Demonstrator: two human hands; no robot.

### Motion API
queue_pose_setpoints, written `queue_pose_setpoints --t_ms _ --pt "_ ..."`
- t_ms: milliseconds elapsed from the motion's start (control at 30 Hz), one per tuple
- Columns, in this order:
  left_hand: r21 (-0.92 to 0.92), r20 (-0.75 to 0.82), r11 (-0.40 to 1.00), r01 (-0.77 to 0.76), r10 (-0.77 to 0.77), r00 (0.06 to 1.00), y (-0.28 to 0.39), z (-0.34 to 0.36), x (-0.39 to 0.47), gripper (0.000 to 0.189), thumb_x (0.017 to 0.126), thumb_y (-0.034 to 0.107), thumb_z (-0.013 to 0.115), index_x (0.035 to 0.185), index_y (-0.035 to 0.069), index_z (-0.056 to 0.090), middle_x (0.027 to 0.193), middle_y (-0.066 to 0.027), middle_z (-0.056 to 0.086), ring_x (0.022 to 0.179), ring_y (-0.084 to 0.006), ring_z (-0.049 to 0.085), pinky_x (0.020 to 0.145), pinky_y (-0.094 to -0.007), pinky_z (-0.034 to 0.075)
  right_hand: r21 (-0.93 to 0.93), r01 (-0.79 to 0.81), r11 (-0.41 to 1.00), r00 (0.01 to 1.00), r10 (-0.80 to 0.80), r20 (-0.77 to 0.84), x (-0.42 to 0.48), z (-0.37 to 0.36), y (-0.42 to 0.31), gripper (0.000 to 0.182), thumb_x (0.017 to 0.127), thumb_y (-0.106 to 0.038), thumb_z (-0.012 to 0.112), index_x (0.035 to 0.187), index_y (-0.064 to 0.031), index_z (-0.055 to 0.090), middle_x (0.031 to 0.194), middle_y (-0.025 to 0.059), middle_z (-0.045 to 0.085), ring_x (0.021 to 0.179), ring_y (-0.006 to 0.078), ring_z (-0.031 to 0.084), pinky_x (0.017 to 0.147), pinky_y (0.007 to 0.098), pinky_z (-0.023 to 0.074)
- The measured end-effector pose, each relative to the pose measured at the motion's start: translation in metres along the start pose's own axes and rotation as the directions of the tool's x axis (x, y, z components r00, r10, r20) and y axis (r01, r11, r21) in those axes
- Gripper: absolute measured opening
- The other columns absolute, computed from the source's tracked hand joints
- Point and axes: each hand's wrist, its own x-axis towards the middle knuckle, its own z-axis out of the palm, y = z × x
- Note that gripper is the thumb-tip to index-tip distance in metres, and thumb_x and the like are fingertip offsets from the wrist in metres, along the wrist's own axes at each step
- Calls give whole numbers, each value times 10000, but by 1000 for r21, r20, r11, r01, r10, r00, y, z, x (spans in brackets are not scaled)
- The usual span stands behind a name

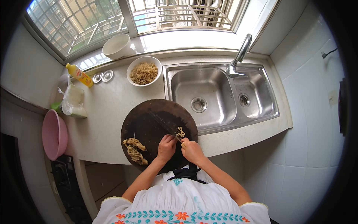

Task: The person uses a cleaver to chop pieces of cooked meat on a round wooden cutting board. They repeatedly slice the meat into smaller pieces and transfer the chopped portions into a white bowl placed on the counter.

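Observation:
My right hand (192, 150) grips the handle of a kitchen knife (163, 124), its dark blade slanting away to the upper left. The blade rests over a round, dark wooden chopping board (152, 107). Close against the blade's near end, my left hand (167, 147) has its fingers curled down; whatever lies under them is hidden. Small chopped pale pieces (180, 132) sit just right of the blade. Wilted, yellowish-brown leafy vegetable clumps, perhaps pickled greens (136, 152), lie at the board's left edge.
Behind the board stands a white bowl of chopped brownish food (144, 73). A double steel sink (204, 92) with a faucet (239, 57) is right. Left are a yellow bottle (79, 75), a plastic bag (73, 102) and a pink basin (55, 134). Another white bowl (116, 46) sits on the sill.

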Motion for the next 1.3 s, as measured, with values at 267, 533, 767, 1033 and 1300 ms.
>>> queue_pose_setpoints --t_ms 267,533,767,1033,1300 --pt "-10 -104 1000 -5 4 995 5 0 0 131 690 -14 592 821 -9 592 853 -107 586 791 -264 553 684 -325 467 210 31 977 996 -13 -90 -7 -21 -3 197 734 -91 534 900 14 548 714 245 571 677 394 563 602 420 460" --pt "25 -13 999 -29 29 999 2 -3 0 140 645 -42 575 781 -9 580 840 -118 571 838 -290 542 718 -352 456 0 30 1000 999 -30 39 -28 -15 0 154 725 -80 520 856 -4 493 662 223 572 650 389 565 592 457 453" --pt "5 22 1000 12 -12 1000 -3 -1 -5 141 638 -46 566 771 -4 587 827 -116 573 840 -290 541 719 -354 456 -46 -10 999 1000 11 26 -5 3 -5 187 732 -80 522 905 -10 523 681 226 571 668 391 563 594 441 452" --pt "-26 -110 999 41 -44 993 6 2 -2 100 700 8 605 798 6 588 833 -100 580 813 -277 548 687 -328 462 196 51 979 993 -29 -113 -3 -11 5 178 739 -105 538 875 11 544 693 245 568 684 393 566 602 428 458" --pt "52 -68 998 -22 26 997 1 -1 -4 144 657 -28 593 799 -3 585 847 -110 579 829 -280 546 698 -338 463 18 29 999 999 -30 42 -28 -17 -5 124 730 -80 511 818 8 504 677 240 569 656 399 560 603 461 451"
